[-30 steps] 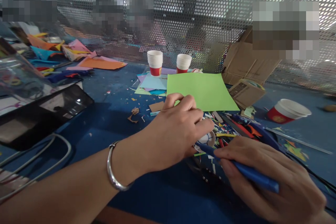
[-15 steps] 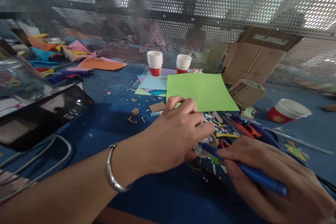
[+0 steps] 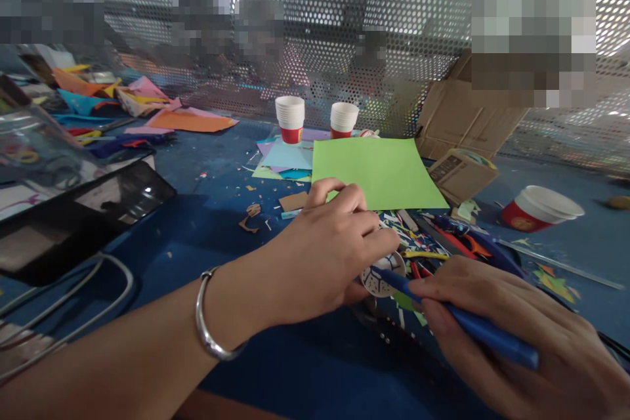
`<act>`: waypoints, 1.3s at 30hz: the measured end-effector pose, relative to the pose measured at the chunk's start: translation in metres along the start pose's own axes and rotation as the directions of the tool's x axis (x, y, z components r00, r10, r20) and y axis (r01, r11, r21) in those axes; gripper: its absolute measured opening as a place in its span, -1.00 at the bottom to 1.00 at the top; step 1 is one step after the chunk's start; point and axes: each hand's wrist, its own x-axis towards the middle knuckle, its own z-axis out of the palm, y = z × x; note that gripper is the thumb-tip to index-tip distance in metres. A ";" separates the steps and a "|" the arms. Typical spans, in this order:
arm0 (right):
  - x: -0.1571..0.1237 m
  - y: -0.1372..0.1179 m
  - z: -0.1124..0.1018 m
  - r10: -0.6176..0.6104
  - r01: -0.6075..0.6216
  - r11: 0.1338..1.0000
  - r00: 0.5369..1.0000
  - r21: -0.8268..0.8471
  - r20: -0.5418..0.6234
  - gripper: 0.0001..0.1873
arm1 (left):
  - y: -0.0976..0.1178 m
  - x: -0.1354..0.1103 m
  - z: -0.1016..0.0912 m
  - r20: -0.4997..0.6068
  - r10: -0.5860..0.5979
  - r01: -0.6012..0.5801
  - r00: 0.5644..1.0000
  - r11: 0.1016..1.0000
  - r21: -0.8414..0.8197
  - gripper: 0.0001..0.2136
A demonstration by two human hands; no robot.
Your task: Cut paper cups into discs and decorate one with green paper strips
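Observation:
My left hand (image 3: 339, 243), with a silver bangle at the wrist, curls its fingers around a small round white piece (image 3: 384, 285) marked with blue lines and dots. Whether it is a flat disc or the base of a cup, I cannot tell, since my fingers cover its left side. In my right hand (image 3: 506, 321) is a blue marker (image 3: 485, 331), gripped like a pen between thumb and fingers. Its tip meets the face of the round piece, near the left edge. Just beyond my left knuckles lies a light green paper sheet (image 3: 378, 170).
Two stacks of paper cups (image 3: 290, 119) stand at the back, and another cup (image 3: 536, 210) leans at the right. Paper scraps and tools surround a small cardboard box (image 3: 460, 174). A black tray (image 3: 98, 210) and white cable (image 3: 123, 269) lie left. A perforated metal screen (image 3: 325, 39) rises behind.
My left hand and the round piece have shifted very slightly left. More blue marking shows on the piece, while the marker stays nearly in place.

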 end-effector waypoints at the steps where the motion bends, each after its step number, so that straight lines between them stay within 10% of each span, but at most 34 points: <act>1: 0.000 0.000 0.000 -0.001 0.001 1.000 1.000 0.004 0.005 -0.82 | 0.000 0.000 0.000 0.002 -0.001 0.001 1.000 1.000 0.000 -0.69; 39: 0.001 -0.002 -0.001 0.005 -0.005 0.999 1.000 0.045 0.008 -0.83 | -0.001 0.001 0.001 0.016 0.021 -0.021 1.000 1.000 -0.023 -0.66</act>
